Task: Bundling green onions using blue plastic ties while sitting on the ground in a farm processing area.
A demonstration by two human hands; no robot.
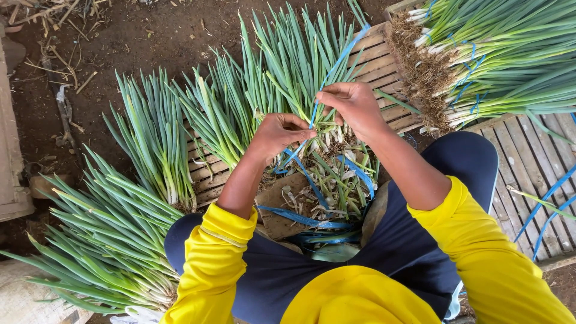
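Left hand [277, 133] and right hand [351, 105] each pinch a blue plastic strip [327, 77] in a narrow grip, above a green onion bunch [300, 72] lying on a wooden slat pallet [384, 66]. The strip runs up across the leaves. Tied bunches with blue strips [486, 54] lie at upper right. Loose bunches [108, 240] rest at left on bare soil [138, 36].

No labels, signs or screens show anywhere in the scene. The nearest thing to a package is a whitish woven sack [24, 300] lying at the near left corner, partly hidden under a bundle of green onions [102, 240].
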